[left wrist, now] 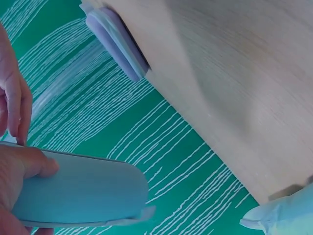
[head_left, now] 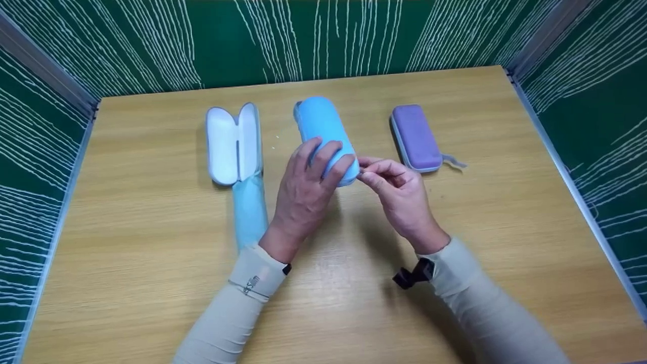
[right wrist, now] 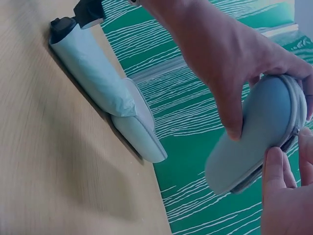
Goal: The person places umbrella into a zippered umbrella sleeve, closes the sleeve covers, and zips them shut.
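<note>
My left hand [head_left: 306,199] grips a bright blue zippered hard case [head_left: 323,121] from above, holding it tilted over the table. In the right wrist view, the thumb of that hand lies along the side of the case [right wrist: 259,122]. My right hand [head_left: 407,202] pinches at the near right end of the case, where a small zipper pull [right wrist: 297,131] shows at the zip. A dark gap shows along part of the zip in the right wrist view. The fingertips of the right hand partly hide the pull.
An open case [head_left: 221,144] with a white lining stands at the left. A light blue soft pouch [head_left: 249,212] lies against its near end. To the right rests a closed purple case [head_left: 415,134] with a grey strap. Green walls surround the wooden table [head_left: 151,227].
</note>
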Available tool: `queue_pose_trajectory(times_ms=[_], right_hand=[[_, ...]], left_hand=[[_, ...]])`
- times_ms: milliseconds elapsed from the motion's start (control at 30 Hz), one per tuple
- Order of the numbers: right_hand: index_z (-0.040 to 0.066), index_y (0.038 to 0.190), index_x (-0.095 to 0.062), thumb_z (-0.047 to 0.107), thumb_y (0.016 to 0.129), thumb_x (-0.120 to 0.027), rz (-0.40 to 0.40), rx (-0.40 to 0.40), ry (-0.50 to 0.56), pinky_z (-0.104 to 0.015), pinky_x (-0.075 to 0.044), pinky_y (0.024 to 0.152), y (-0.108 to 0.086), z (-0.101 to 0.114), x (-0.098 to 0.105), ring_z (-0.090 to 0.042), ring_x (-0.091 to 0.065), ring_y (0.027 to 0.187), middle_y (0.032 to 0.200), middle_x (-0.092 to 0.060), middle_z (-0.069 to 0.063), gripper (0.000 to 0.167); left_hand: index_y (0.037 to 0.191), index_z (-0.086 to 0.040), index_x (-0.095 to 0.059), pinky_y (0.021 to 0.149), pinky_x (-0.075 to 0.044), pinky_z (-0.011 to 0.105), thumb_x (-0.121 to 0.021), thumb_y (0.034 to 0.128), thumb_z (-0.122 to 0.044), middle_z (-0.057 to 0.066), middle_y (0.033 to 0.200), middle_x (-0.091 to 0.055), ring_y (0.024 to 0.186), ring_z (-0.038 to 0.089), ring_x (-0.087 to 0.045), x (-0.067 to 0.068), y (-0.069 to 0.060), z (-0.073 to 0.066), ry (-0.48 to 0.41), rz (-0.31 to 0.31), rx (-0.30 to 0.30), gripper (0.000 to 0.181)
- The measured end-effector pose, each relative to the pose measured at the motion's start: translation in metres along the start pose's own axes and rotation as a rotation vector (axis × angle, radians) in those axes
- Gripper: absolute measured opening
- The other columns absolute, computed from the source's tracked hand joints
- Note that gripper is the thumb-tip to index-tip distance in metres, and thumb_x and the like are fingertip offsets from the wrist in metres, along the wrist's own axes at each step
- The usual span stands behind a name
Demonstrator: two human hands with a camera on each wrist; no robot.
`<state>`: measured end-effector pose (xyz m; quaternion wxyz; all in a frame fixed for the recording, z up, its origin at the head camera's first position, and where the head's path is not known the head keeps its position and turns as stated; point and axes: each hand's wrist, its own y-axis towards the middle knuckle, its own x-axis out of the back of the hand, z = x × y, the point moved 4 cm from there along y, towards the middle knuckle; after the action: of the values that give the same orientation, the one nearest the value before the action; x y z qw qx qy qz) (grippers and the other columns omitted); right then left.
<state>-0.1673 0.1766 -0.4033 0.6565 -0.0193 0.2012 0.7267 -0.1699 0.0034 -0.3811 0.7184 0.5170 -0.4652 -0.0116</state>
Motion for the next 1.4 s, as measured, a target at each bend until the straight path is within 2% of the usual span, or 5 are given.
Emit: queue_pose_trajectory(times_ms=[200,400,533,833,1400], right_hand=[[-0.014,0.096,-0.069,-0.004,0.092,-0.074,-0.039,-0.002,-0.134,-0.039,-0.057,0.093,-0.001,0.006,-0.001,-0.032,-0.07,0.105,0.113,-0.071,-0.022,0.012],[-0.013,0.097,-0.068,-0.006,0.093,-0.072,-0.049,-0.027,-0.14,-0.038,-0.06,0.083,-0.001,0.007,-0.003,-0.025,-0.071,0.084,0.095,-0.071,-0.02,0.009],[-0.01,0.095,-0.069,-0.007,0.095,-0.069,-0.049,-0.045,-0.138,-0.037,-0.06,0.079,0.0,0.006,-0.003,-0.021,-0.071,0.077,0.089,-0.071,-0.018,0.003],[-0.013,0.096,-0.067,-0.004,0.095,-0.07,-0.078,-0.067,-0.114,-0.035,-0.06,0.079,0.004,0.004,0.006,-0.02,-0.071,0.077,0.087,-0.071,-0.016,0.01],[-0.008,0.096,-0.068,-0.005,0.097,-0.066,-0.119,-0.081,-0.082,-0.035,-0.06,0.079,0.011,0.002,0.021,-0.02,-0.07,0.078,0.087,-0.071,-0.017,0.003]], left_hand=[[0.14,-0.023,-0.034,0.109,-0.046,0.046,-0.086,0.0837,-0.015,0.01,0.141,-0.044,0.133,0.034,-0.043,0.0,-0.004,0.003,0.013,-0.005,-0.021,0.077],[0.139,-0.024,-0.035,0.108,-0.047,0.045,-0.086,0.0829,-0.012,0.01,0.14,-0.045,0.132,0.034,-0.046,0.001,-0.006,0.006,-0.019,-0.019,-0.02,0.077],[0.137,-0.022,-0.034,0.107,-0.048,0.042,-0.085,0.0847,-0.011,0.01,0.138,-0.045,0.131,0.033,-0.048,0.002,-0.006,0.006,-0.039,-0.033,-0.021,0.073],[0.134,-0.02,-0.036,0.11,-0.045,0.039,-0.083,0.0872,-0.011,0.011,0.136,-0.045,0.128,0.033,-0.051,0.006,-0.007,0.004,-0.13,-0.053,-0.042,0.067],[0.132,-0.02,-0.035,0.112,-0.042,0.037,-0.082,0.0888,-0.009,0.01,0.136,-0.043,0.128,0.034,-0.052,0.011,-0.008,0.007,-0.284,-0.073,-0.09,0.064]])
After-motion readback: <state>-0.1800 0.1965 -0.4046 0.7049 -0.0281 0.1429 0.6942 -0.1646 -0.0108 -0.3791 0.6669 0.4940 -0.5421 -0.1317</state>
